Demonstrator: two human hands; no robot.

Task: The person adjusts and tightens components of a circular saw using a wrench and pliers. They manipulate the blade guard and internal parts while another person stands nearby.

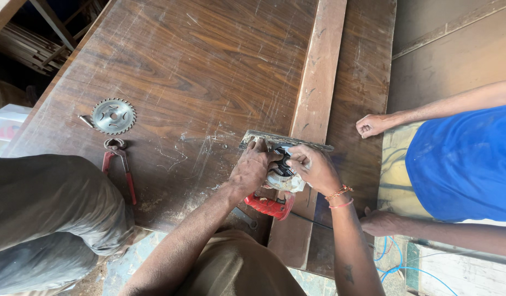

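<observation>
Both your hands are clamped on a circular saw sitting on a plank, with 2 other people close by.

Taking the saw (277, 181) as landmark: beneath it the large scratched wooden panel (198, 71) carries the long plank (318, 82). To its right, a person in blue rests one hand (371, 125) on the panel edge; if the plank shifts, that hand is near the cut. Your left hand (252, 167) wraps the saw body beside the base plate; fingers could slip toward the blade. Your right hand (313, 167) grips its top. Well left lie a loose saw blade (114, 115) and red-handled pincers (119, 164).
</observation>
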